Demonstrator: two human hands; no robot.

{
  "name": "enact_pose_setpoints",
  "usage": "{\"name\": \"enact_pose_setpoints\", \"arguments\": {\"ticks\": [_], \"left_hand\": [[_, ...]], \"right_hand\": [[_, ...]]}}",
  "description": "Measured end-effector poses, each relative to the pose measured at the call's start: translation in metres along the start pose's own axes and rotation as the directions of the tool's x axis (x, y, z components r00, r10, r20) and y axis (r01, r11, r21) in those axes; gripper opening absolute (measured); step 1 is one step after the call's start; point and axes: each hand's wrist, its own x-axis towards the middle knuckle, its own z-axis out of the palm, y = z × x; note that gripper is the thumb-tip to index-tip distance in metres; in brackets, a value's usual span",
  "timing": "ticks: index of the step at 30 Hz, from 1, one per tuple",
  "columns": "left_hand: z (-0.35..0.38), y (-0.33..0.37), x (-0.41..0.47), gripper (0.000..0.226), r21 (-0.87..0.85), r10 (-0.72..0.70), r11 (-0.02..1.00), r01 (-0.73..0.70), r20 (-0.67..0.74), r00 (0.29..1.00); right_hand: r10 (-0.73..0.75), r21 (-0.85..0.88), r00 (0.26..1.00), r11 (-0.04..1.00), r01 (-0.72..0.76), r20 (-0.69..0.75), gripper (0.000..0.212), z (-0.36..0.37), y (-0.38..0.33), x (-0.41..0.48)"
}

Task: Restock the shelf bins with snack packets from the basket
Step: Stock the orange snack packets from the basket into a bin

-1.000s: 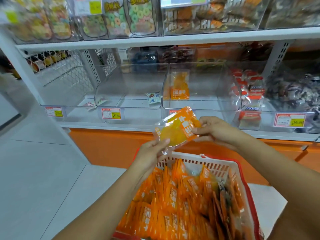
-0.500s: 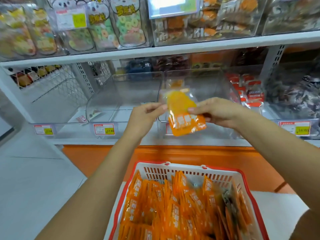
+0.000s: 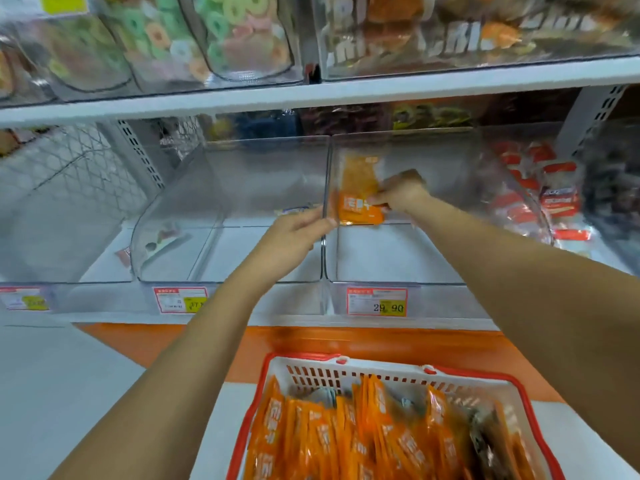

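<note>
Orange packet upright in clear bin

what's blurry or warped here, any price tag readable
Head view: wide-angle bend bows the white shelf edge; the clear bags of candy rings are smeared; the orange snack packet in the right hand is soft; only the red-bordered price tag reads, 29.90.

Snack shop aisle, clear shelf bins, price tags (one reads 29.90), red-rimmed basket of packets.

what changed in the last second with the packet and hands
The orange packet went from above the basket up and forward into the clear bin tagged 29.90. The right hand still pinches it; the left hand followed to its edge. The basket's stock and the other bins look unchanged.
</note>
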Motion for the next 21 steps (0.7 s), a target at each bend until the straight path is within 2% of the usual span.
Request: {"name": "enact_pose_setpoints", "arguments": {"ticks": [5, 9, 13, 15, 16, 18, 21], "left_hand": [[-0.010, -0.010, 0.006, 0.030, -0.050, 0.033, 0.998, -0.030, 0.073, 0.997], [-0.007, -0.012, 0.009, 0.028, -0.020, 0.065, 0.998, -0.064, 0.021, 0.998], [-0.005, -0.015, 0.006, 0.017, 0.012, 0.100, 0.995, -0.099, -0.034, 0.994], [-0.004, -0.016, 0.004, 0.013, 0.043, 0.118, 0.992, -0.115, -0.073, 0.990], [-0.002, -0.016, 0.003, 0.015, 0.072, 0.133, 0.989, -0.127, -0.098, 0.986], [0.001, -0.015, -0.001, 0.021, 0.144, 0.184, 0.977, -0.160, -0.177, 0.967], [0.007, -0.014, -0.010, 0.028, 0.394, 0.338, 0.893, -0.216, -0.272, 0.901]], "right_hand": [[-0.017, -0.300, 0.994, 0.954, -0.017, -0.111, 0.053, 0.009, -0.002, 0.021], [-0.070, -0.477, 0.993, 0.879, 0.018, -0.091, 0.050, 0.005, 0.000, 0.021], [-0.076, -0.483, 0.995, 0.870, 0.097, 0.063, 0.033, 0.005, -0.014, 0.006], [-0.140, -0.482, 0.986, 0.860, 0.168, 0.095, 0.025, -0.001, -0.024, -0.012], [-0.175, -0.491, 0.981, 0.849, 0.195, 0.088, 0.025, -0.006, -0.029, -0.023], [-0.225, -0.510, 0.972, 0.829, 0.229, 0.070, 0.037, -0.018, -0.033, -0.049], [-0.282, -0.449, 0.958, 0.850, 0.274, 0.052, 0.045, -0.029, -0.028, -0.099]]}}
